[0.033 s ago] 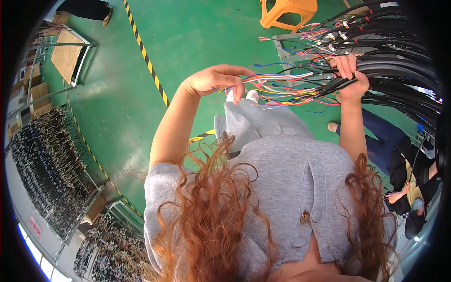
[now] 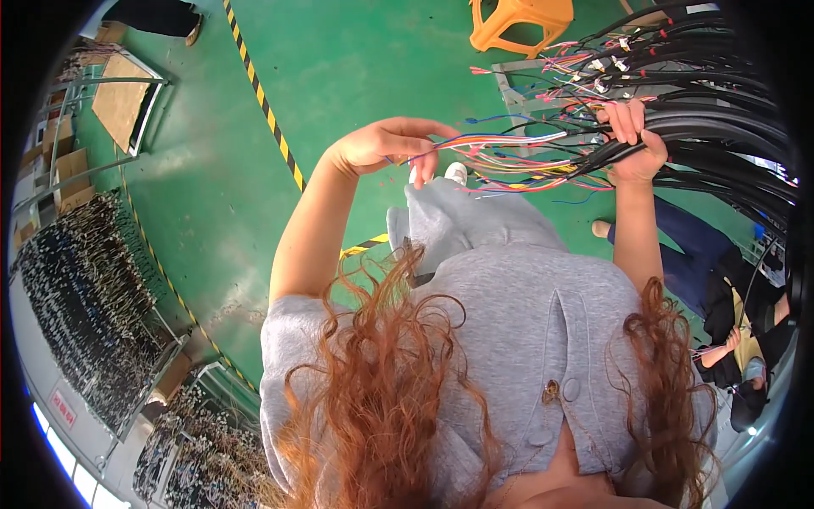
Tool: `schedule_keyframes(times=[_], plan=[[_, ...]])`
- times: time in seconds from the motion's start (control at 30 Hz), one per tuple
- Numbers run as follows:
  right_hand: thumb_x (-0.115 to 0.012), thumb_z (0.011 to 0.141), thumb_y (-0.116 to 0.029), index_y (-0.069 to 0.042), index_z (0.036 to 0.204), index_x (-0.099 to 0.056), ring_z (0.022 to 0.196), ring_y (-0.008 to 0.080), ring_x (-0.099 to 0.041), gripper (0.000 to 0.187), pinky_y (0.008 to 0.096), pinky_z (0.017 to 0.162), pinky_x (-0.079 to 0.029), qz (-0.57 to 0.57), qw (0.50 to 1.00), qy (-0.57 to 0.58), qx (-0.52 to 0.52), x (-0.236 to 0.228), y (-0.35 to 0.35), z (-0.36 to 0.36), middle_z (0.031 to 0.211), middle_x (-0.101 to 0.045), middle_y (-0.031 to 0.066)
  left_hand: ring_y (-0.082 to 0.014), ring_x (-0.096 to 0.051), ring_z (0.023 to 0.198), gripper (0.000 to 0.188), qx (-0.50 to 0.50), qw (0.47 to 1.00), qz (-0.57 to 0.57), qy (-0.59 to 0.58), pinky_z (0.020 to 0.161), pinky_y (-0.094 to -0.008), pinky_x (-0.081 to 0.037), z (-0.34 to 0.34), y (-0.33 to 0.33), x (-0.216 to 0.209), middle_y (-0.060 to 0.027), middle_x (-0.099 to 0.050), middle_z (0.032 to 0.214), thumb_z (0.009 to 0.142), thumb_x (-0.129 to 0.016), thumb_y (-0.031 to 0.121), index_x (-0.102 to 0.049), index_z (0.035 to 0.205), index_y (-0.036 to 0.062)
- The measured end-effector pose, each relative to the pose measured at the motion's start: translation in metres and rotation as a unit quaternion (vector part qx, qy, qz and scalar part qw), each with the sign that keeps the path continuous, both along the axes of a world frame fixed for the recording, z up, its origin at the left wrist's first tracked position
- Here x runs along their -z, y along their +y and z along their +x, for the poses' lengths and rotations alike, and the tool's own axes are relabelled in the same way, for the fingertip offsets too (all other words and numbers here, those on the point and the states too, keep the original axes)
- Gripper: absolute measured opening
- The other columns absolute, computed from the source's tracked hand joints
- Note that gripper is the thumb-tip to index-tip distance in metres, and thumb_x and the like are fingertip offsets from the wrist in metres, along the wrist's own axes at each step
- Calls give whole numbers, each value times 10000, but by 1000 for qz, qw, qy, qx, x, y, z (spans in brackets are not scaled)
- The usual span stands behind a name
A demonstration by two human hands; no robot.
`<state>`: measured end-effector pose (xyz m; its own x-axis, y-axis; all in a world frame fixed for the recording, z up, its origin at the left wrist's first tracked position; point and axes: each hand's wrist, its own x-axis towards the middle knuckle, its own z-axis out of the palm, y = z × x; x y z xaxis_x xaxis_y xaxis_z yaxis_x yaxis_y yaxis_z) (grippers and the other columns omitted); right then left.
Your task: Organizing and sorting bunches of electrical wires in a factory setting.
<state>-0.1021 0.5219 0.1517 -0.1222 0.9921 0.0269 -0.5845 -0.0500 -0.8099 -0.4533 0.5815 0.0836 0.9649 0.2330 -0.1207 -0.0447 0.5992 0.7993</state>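
My right hand (image 2: 634, 142) is wrapped round a bunch of black cables (image 2: 708, 127) at the upper right. From that fist a spray of thin coloured wires (image 2: 517, 142) fans out leftward: white, red, blue, yellow and pink strands. Their far ends reach my left hand (image 2: 392, 146), whose fingers bend round a few of them, thumb side toward me. Exactly which strands lie between those fingers is partly hidden. Other loose wire ends, a blue one (image 2: 500, 117) among them, hang free between the two hands.
More black cables with stripped coloured ends (image 2: 627, 64) lie on a rack (image 2: 509, 89) at the upper right. A yellow stool (image 2: 517, 30) stands beyond. At the lower right a person (image 2: 729, 314) handles wires. Racks hung with dark wiring (image 2: 85, 305) line the left; striped tape (image 2: 263, 97) crosses the green floor.
The coloured wires near my left fingers have shifted slightly, and those fingers have moved a touch. My right hand keeps its place on the cables.
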Motion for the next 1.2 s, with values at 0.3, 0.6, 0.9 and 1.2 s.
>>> schedule_keyframes(times=[0.3,0.6,0.9,1.2], plan=[[-630,631,-217,-145,675,-378,583,80,-377,266,247,808,-339,-11,1000,-4,3,0,2,1,561,-361,-54,-194,-542,818,448,-89,988,-122,14,757,-303,-425,-24,-6,23,-91,-571,892,778,-427,42,-426,1216,-50],[-618,636,-211,-148,673,-369,582,77,-369,260,257,829,-338,-10,1000,-5,0,3,0,3,558,-349,-54,-194,-571,883,350,-269,953,-140,-4,823,-305,-453,-17,-29,42,-138,-583,987,875,-452,101,-441,1193,-44],[-621,643,-210,-147,675,-385,598,92,-363,246,271,793,-329,24,1000,5,1,4,4,-4,559,-357,-52,-177,-592,808,244,-514,819,-244,-75,755,-290,-498,33,-47,82,-114,-599,943,907,-442,180,-509,1063,5],[-624,636,-194,-148,671,-383,597,83,-368,248,273,838,-322,28,998,47,19,6,1,-3,574,-359,-55,-184,-592,792,183,-474,866,-45,155,743,-315,-466,104,-101,59,-110,-619,851,873,-498,161,-574,881,-5]])
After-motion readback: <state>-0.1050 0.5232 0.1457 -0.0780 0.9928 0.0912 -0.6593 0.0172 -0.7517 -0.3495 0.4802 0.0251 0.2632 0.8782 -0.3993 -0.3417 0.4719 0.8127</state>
